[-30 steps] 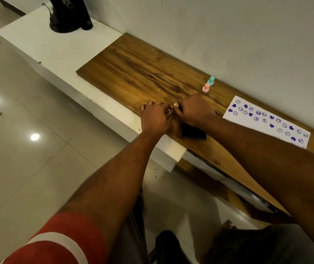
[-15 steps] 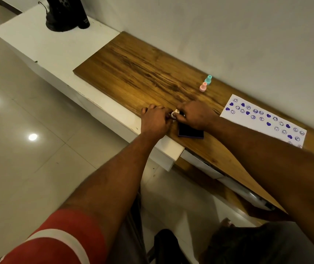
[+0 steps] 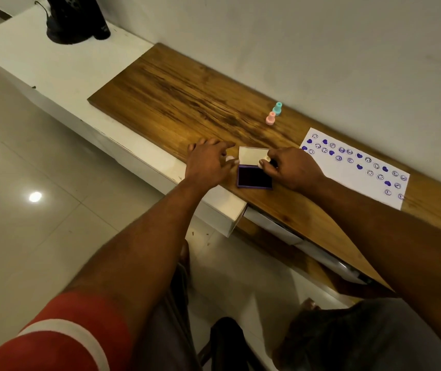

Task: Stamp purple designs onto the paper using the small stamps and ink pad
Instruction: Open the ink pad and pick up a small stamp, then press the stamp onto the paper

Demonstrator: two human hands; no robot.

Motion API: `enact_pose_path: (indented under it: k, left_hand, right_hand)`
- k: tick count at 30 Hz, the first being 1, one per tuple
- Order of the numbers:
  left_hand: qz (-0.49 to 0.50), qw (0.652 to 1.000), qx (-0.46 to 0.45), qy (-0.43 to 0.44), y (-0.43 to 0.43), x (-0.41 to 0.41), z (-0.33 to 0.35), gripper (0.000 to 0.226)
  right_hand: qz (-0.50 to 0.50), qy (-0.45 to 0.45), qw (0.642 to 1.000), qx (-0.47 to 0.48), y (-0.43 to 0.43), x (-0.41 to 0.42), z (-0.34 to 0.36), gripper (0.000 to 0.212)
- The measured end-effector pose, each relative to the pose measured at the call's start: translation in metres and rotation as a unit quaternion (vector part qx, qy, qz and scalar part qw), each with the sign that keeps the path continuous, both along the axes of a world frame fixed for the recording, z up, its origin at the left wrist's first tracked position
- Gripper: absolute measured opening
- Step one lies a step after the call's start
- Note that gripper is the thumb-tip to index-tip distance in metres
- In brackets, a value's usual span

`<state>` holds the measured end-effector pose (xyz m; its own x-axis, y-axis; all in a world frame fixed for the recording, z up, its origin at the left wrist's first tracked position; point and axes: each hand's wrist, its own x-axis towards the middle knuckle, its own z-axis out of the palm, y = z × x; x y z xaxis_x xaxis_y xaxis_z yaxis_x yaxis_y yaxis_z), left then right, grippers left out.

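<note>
The purple ink pad [image 3: 254,177] lies on the wooden board with its lid [image 3: 251,154] flipped open behind it. My right hand [image 3: 294,168] pinches a small white stamp [image 3: 263,162] at the pad's far right corner. My left hand [image 3: 208,163] rests just left of the pad, thumb at its edge, fingers closed around a small pale piece [image 3: 229,158]. The white paper [image 3: 348,180] lies to the right, with rows of purple hearts and smiley faces on it. A pink stamp [image 3: 270,118] and a teal stamp [image 3: 277,108] stand upright near the wall.
The wooden board [image 3: 187,103] lies on a white cabinet top [image 3: 67,65] against the wall. A black device [image 3: 75,20] stands at the far left of the cabinet. The tiled floor is below, left of the cabinet's edge.
My hands were joined over the small white stamp and have parted. The ink pad's lid now stands open. My right hand carries the stamp over the pad.
</note>
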<state>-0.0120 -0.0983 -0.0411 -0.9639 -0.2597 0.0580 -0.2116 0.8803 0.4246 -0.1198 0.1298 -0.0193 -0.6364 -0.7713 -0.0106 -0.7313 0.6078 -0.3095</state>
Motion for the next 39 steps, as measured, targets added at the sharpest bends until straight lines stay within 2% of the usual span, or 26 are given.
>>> enact_pose_path:
  k: [4, 7, 13, 16, 19, 21, 23, 25, 31, 35, 39]
  left_hand:
    - [-0.087, 0.995, -0.057, -0.002, 0.016, 0.0, 0.001, 0.082]
    - [-0.111, 0.988, -0.103, -0.018, 0.024, 0.001, -0.006, 0.08]
    - [-0.083, 0.99, -0.106, -0.034, 0.028, 0.0, -0.009, 0.073]
    - [-0.081, 0.992, -0.093, -0.032, 0.028, 0.001, -0.011, 0.072]
    - [-0.08, 0.992, -0.086, -0.041, 0.028, -0.001, -0.012, 0.074]
    - [-0.076, 0.993, -0.085, -0.043, 0.028, -0.001, -0.011, 0.074]
    - [-0.071, 0.993, -0.088, -0.046, 0.028, -0.001, -0.01, 0.073]
    - [-0.067, 0.992, -0.09, -0.052, 0.028, -0.001, -0.011, 0.074]
    - [-0.062, 0.991, -0.099, -0.063, 0.031, -0.003, -0.01, 0.076]
    - [-0.058, 0.99, -0.11, -0.066, 0.032, -0.003, -0.01, 0.076]
    - [-0.062, 0.987, -0.132, -0.06, 0.037, -0.005, -0.005, 0.075]
  right_hand:
    - [-0.011, 0.021, 1.0, 0.004, 0.005, 0.008, -0.002, 0.043]
    - [-0.01, 0.022, 1.0, 0.006, 0.007, 0.013, -0.005, 0.046]
    - [0.003, 0.042, 0.997, 0.069, 0.001, 0.022, 0.002, 0.045]
    - [-0.035, 0.111, 0.993, -0.002, -0.012, 0.017, 0.036, 0.043]
    - [-0.114, 0.24, 0.959, -0.101, -0.027, 0.003, 0.066, 0.046]
    - [-0.119, 0.182, 0.974, -0.064, -0.031, 0.012, 0.053, 0.042]
    - [-0.085, 0.094, 0.985, 0.116, -0.025, 0.034, 0.015, 0.036]
    - [-0.038, 0.087, 0.976, 0.197, -0.015, 0.043, -0.013, 0.034]
    - [-0.065, 0.089, 0.971, 0.212, -0.025, 0.024, -0.015, 0.037]
    - [-0.081, 0.066, 0.978, 0.179, -0.02, 0.027, -0.021, 0.042]
    - [-0.072, 0.062, 0.978, 0.185, -0.018, 0.024, -0.02, 0.043]
